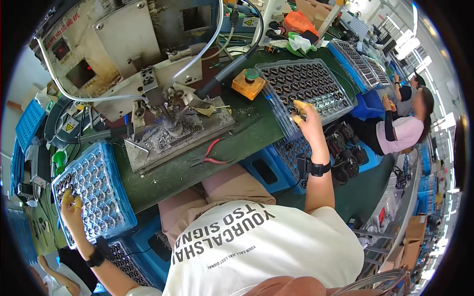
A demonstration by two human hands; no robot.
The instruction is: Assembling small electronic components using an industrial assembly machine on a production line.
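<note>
On the left, my left hand (72, 209) reaches over a blue-framed clear tray (127, 209) with rows of round cups, some holding small dark metal parts. Its fingers, in yellow finger covers, are bent down among the parts in a pinch; what lies between the tips is too small to make out. To the right, my right hand (310, 121) is at the near left edge of another clear tray (345, 104) filled mostly with small dark ring-like parts. Yellow covers are on its finger and thumb too, which curl around something I cannot make out. Both wrists wear black straps.
A metal machine fixture (173, 129) covered in shavings stands on the green bench between the trays. Red-handled pliers (213, 154) lie before it. An orange box with a green button (249, 84) sits beside the right tray. Co-workers (405, 126) sit at right; another's arm shows lower left.
</note>
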